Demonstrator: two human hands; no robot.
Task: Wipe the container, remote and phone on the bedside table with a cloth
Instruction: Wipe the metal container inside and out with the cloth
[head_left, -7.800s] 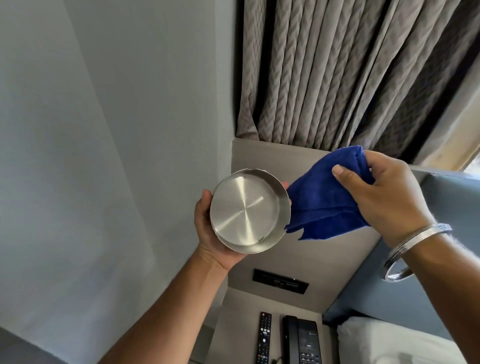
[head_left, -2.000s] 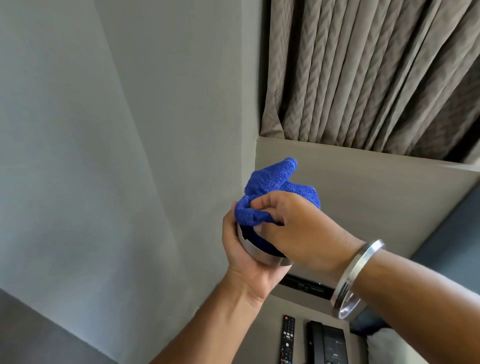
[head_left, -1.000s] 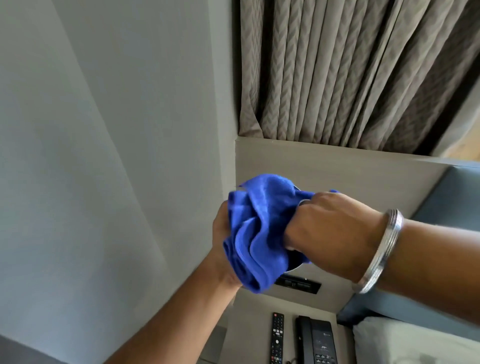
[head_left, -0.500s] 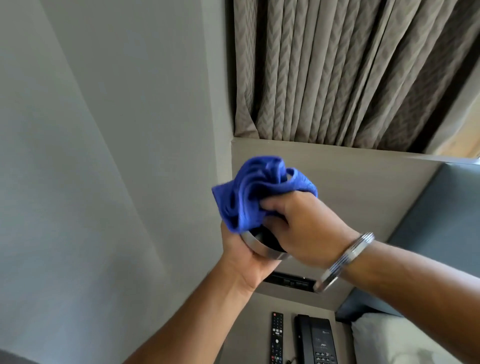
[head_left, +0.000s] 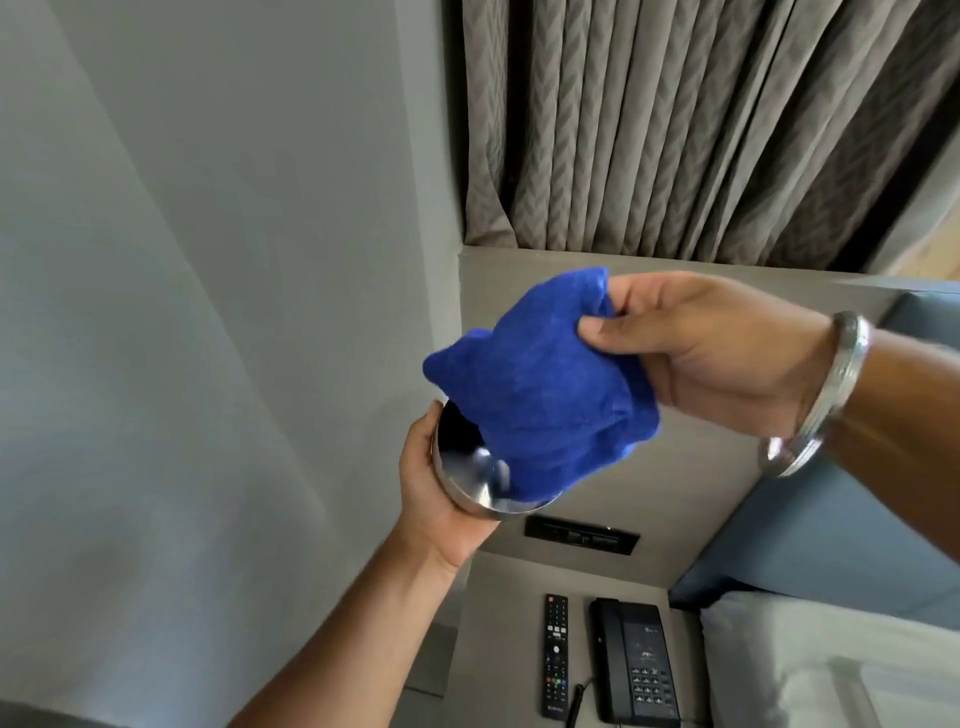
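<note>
While the left hand (head_left: 436, 488) grips the steel container (head_left: 470, 480), the right hand (head_left: 711, 353) pinches the blue cloth (head_left: 540, 400) over it.

bedside table (head_left: 498, 582): remote (head_left: 555, 656) and phone (head_left: 635, 660) lie side by side, narrow gap between; bare surface left of remote; wall left, bed (head_left: 831, 670) right.

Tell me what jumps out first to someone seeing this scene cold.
The bright blue cloth at centre, pinched by the right hand, hangs over the shiny round metal container that the left hand grips from below. Behind them, grey patterned curtains fill the top. At the bottom, a black remote and a black phone lie side by side on the bedside table.
</note>
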